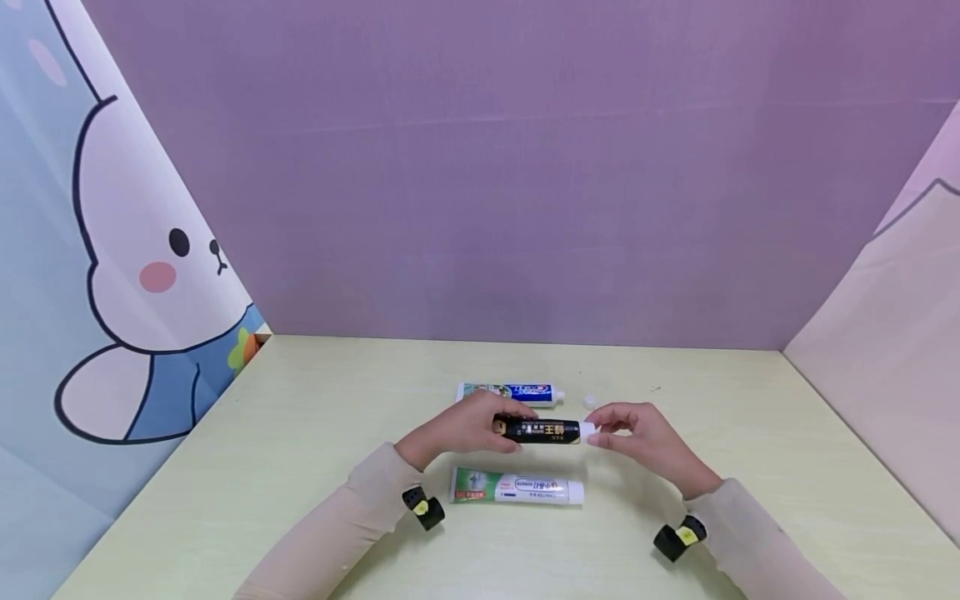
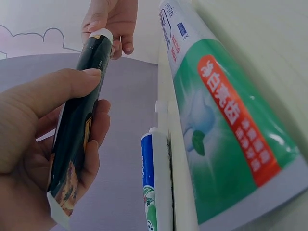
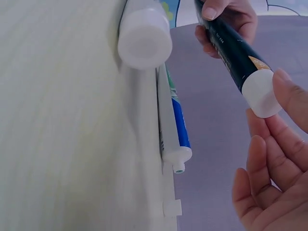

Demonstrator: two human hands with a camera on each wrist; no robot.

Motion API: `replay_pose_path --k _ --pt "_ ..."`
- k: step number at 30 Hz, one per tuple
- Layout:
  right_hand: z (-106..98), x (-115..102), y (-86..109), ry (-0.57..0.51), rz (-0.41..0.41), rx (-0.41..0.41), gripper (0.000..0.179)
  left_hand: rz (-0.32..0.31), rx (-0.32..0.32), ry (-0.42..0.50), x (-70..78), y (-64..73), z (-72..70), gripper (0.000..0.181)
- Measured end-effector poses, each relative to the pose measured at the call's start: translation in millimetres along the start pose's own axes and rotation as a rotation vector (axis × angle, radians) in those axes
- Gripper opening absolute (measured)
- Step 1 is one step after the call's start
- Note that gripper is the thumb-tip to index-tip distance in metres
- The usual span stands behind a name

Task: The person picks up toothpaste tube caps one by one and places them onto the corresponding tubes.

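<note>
My left hand [image 1: 480,423] grips a black toothpaste tube [image 1: 542,430] by its body, thumb on one side and fingers curled round the other in the left wrist view. The tube is held above the table, its white cap [image 3: 261,94] pointing right. My right hand [image 1: 640,437] pinches that cap between thumb and fingertips; the cap is on the tube. Nearer me lies a green and white toothpaste tube [image 1: 517,487] with its white cap on. Behind the hands is a blue, green and white toothpaste tube [image 1: 534,393], partly hidden by my left hand, its nozzle bare.
A small white cap [image 1: 590,402] lies on the pale table [image 1: 315,400], just right of the blue tube's nozzle. A purple panel [image 1: 525,208] closes off the back. Printed cloths stand at the left [image 1: 142,292] and right sides.
</note>
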State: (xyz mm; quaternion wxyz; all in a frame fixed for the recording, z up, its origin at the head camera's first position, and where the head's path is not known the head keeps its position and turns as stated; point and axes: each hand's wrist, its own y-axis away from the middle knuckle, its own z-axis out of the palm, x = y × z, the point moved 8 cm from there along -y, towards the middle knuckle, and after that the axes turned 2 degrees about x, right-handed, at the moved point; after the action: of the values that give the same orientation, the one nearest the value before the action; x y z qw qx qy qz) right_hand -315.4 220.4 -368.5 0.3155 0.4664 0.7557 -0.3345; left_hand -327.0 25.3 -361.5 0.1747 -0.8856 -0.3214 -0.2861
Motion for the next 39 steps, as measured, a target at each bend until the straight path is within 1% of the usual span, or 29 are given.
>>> replay_pose_path --k 7,12,15,18,23,29,33,39 --pt "3.5 5.6 3.1 -0.089 0.131 -0.037 0.034 0.007 -0.001 0.006 1.4 2.5 0.5 0.043" --pt "5.2 8.5 4.0 -0.156 0.161 -0.064 0.038 0.023 -0.004 -0.013 1.6 3.4 1.0 0.043" --pt "6.2 9.1 4.4 -0.165 0.156 -0.079 0.035 0.035 -0.005 -0.028 1.2 3.2 1.6 0.043" --pt "6.7 6.6 3.8 -0.13 0.105 -0.08 0.03 0.038 -0.006 -0.029 0.7 2.9 1.9 0.043" --pt "4.4 -4.1 2.4 -0.06 -0.061 -0.047 0.028 0.029 -0.004 -0.024 0.4 3.1 0.7 0.042" --pt "4.8 -12.9 3.2 0.016 -0.201 -0.016 0.03 0.043 -0.002 -0.023 0.0 3.4 1.4 0.04" --pt "7.7 -16.3 4.7 0.044 -0.25 0.002 0.03 0.049 0.0 -0.013 -0.3 3.4 1.3 0.04" --pt "7.6 -19.4 7.3 0.057 -0.256 0.036 0.03 0.05 -0.007 -0.014 -0.5 2.9 2.2 0.041"
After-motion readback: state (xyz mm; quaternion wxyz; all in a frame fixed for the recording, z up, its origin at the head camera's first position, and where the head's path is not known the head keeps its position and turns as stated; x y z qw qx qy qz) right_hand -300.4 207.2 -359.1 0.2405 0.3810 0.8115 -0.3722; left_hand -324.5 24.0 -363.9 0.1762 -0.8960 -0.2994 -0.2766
